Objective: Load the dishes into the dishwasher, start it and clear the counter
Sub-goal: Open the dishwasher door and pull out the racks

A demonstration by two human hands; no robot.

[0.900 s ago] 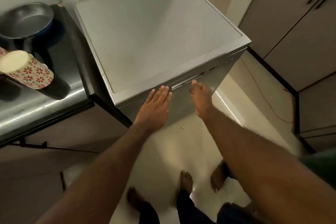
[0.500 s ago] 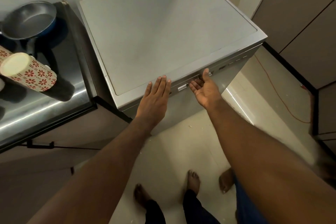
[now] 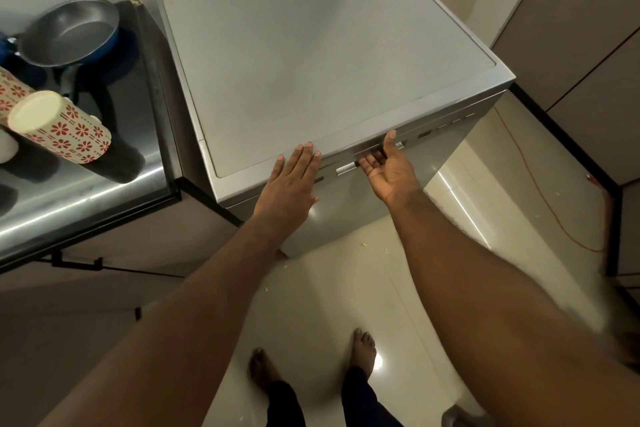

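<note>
While hooked palm-up, fingers curled, into the door handle (image 3: 346,169) lying sideways along the dishwasher (image 3: 311,62) front, probably best to pull toward the body with right grip (image 3: 388,172); brace with flat, empty left grip (image 3: 287,184) just beside.

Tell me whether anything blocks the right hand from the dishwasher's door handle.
Nothing visible does. The right hand has its fingers hooked into the handle on the dishwasher front; the left hand lies flat on the top edge beside it, clear of the way.
</note>
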